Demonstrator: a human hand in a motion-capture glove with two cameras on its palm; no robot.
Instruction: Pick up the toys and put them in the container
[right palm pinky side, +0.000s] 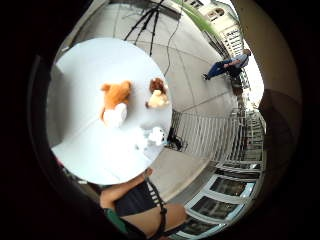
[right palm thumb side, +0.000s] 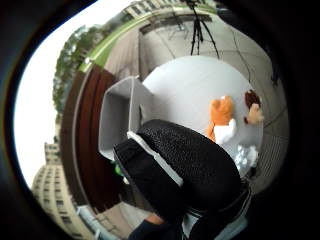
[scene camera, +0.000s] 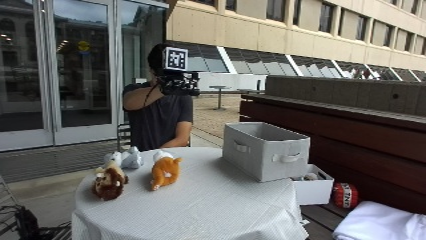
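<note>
Three soft toys lie on the round tabletop (scene camera: 200, 210), all well below and in front of the gloved right hand (scene camera: 178, 84), which the person holds raised at face height, apart from everything on the cloth. Whether its fingers are spread or curled cannot be told; it holds none of the toys.

Going from left to right in the outside view: the brown toy (scene camera: 109, 183) lies nearest the edge on that side, its long axis running from the edge back toward the person. Just behind it, nearest the person and most nearly under the raised hand, sits the white toy (scene camera: 126, 159); which way it faces is unclear. Beside these lies the orange toy (scene camera: 165, 170), stretched out with its white end toward the person and its orange end toward the front edge. The brown and orange toys lie roughly parallel, near each other but apart.

Farther right, well apart from the toys, the grey container (scene camera: 265, 150) stands upright on the tabletop, open at the top, a handle on each visible side.
</note>
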